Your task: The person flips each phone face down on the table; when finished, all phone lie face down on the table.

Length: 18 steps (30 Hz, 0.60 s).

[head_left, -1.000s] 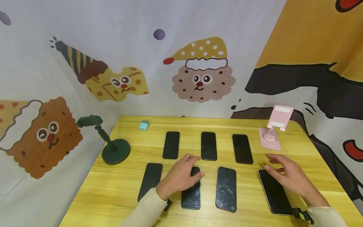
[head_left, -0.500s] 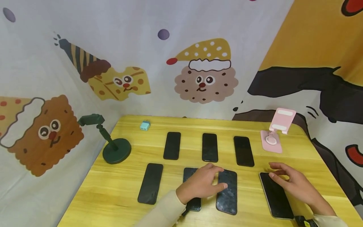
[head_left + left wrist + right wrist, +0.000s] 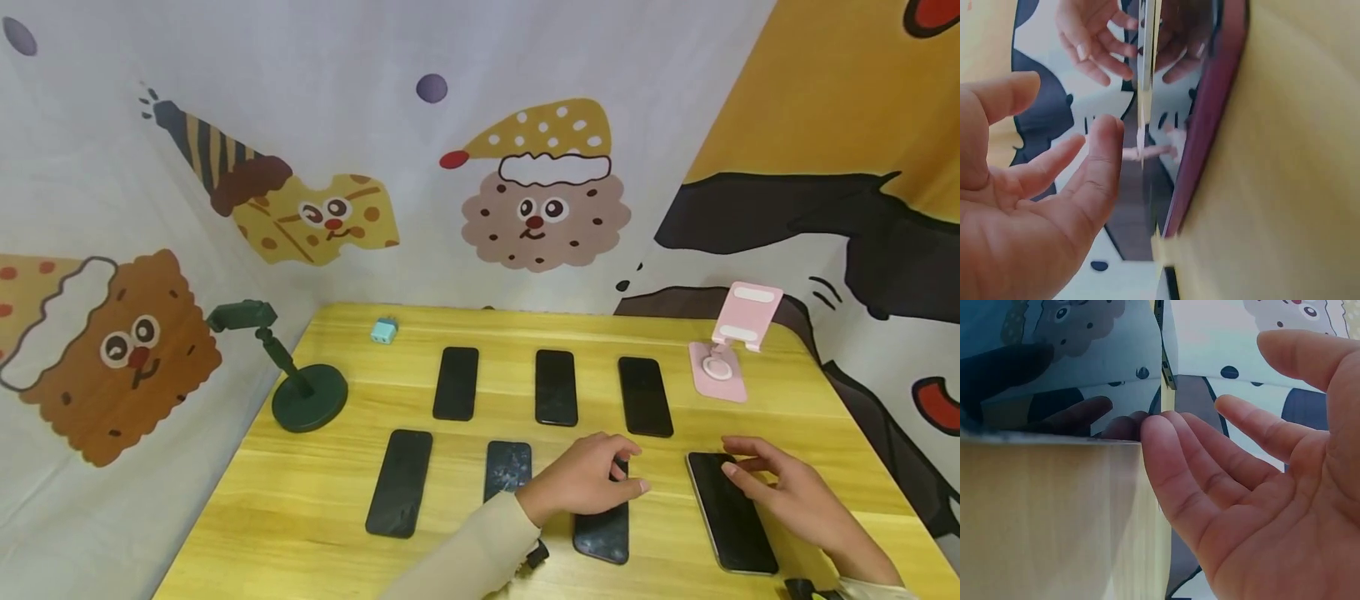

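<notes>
Over a dark smartphone [image 3: 602, 533] in the front row hovers my left hand [image 3: 585, 477], its fingers relaxed and holding nothing. The left wrist view shows a gap between that hand [image 3: 1054, 200] and the phone's purplish edge [image 3: 1207, 131]. At the front right lies a larger phone [image 3: 731, 517] with a pale rim. My right hand [image 3: 791, 496] is beside its upper right part, fingers loosely bent. In the right wrist view, the fingertips of that hand [image 3: 1260, 494] are at the phone's glossy edge [image 3: 1085, 419]; whether they touch is unclear.
A cracked-looking phone [image 3: 508, 467] lies partly under the left sleeve, another phone [image 3: 400, 483] to its left. Behind are three phones, including a middle one [image 3: 556, 387]. A green stand [image 3: 309, 398], pale blue charger plug [image 3: 384, 331] and pink phone stand [image 3: 717, 372] stand around them.
My left hand has moved right, from above the cracked-looking phone to above the one beside it. My right hand has shifted slightly down and right, staying by the larger phone. The phones appear unmoved.
</notes>
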Tool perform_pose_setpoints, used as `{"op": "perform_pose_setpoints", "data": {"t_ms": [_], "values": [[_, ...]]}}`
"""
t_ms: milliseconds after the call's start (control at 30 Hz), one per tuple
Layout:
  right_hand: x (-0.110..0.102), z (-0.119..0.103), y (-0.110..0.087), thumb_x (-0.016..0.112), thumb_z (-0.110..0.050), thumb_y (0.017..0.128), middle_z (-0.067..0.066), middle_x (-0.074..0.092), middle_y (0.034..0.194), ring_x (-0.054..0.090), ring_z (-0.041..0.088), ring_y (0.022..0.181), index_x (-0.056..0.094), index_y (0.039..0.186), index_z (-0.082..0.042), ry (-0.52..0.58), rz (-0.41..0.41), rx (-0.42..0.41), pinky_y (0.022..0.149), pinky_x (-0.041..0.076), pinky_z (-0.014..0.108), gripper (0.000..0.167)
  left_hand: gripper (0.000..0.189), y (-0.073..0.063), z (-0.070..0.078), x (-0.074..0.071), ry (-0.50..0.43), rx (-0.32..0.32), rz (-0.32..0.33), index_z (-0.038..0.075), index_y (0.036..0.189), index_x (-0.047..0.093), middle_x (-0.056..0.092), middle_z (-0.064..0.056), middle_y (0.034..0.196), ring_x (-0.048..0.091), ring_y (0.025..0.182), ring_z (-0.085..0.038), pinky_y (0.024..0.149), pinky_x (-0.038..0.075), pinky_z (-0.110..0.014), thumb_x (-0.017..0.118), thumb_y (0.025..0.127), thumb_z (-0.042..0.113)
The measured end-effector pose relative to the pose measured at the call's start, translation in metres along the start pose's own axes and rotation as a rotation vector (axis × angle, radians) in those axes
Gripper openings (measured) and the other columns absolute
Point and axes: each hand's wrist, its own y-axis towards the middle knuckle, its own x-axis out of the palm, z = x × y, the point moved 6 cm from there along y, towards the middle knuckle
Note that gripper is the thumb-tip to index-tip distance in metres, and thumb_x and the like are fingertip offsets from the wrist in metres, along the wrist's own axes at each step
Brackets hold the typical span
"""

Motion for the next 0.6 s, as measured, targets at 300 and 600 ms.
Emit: {"op": "perform_pose_setpoints", "data": {"t_ms": [300,600], "values": [[-0.003,0.007,-0.002,0.061,-0.044,0.107,0.032,0.058,0.144,0.066,0.039,0.114,0.050,0.150,0.003,0.009,0.013,0.039,0.070,0.056,0.019,0.065,0.046,0.017,0.009,0.033,-0.168,-0.111,-0.015,0.027,0.144,0.060,0.066,0.010,0.134,0.068,0.096,0.007,0.085,0.056,-0.019,0.073,0.102,0.039],[0.003,0.026,-0.011,0.059,-0.043,0.109,0.032,0.057,0.144,0.057,-0.012,0.093,0.044,0.153,0.005,0.127,-0.020,0.085,0.073,0.061,0.023,0.068,0.042,0.028,0.016,0.057,-0.325,-0.211,-0.006,0.029,0.140,0.061,0.067,0.013,0.129,0.069,0.098,0.004,0.088,0.057,-0.023,0.074,0.100,0.034]]}}
